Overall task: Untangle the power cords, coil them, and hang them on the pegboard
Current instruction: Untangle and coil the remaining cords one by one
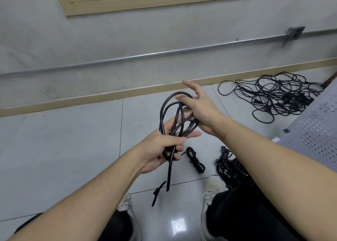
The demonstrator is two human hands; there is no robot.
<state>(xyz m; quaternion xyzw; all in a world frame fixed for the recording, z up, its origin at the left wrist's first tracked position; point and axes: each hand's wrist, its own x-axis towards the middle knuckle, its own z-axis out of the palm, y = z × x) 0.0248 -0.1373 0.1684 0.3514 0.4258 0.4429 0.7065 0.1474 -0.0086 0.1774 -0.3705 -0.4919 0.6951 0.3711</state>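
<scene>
A thick black power cord [170, 105], looped into a rough coil, is held above the floor in front of me. My left hand [162, 149] grips the bottom of the loops, and one cord end hangs down from it. My right hand [197, 105] is at the coil's upper right; its thumb and lower fingers pinch a strand near a plug while the other fingers spread out. A big tangle of thin black cords [277, 94] lies on the floor by the wall at right.
A small tied cord bundle [195, 160] and a pile of coiled cords [228, 166] lie on the tiles near my right shoe. A black strap [157, 191] lies between my feet. A perforated grey metal panel [315, 129] stands at right.
</scene>
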